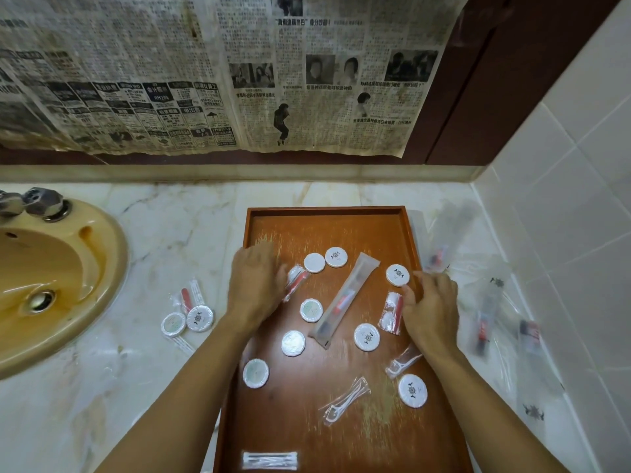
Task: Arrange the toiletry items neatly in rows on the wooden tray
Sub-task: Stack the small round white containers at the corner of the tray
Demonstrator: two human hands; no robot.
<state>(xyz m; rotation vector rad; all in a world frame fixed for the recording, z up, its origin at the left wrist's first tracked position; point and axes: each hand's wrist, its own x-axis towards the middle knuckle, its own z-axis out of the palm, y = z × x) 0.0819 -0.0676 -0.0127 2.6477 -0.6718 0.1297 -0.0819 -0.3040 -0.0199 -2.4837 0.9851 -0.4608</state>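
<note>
Swab packet [269, 460] at near tray [408, 233] edge. Left hand [254, 285] curled beside red sachet [296, 280], grip unclear (blurred); right hand [431, 307] pinching sachet [391, 312]. Sorting barely begun; next, line up soap discs [366, 337].

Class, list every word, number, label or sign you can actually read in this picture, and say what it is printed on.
"NANA", within a Chinese headline: newspaper hung on the wall.
"RM299": a boxed advert on the same sheet, blurred, so uncertain.
The remaining newspaper text is Chinese, too small to quote reliably.
Round soap packets on the wooden tray: a dark emblem only, no legible words.
Toothbrush sachet: red label, unreadable.
</note>
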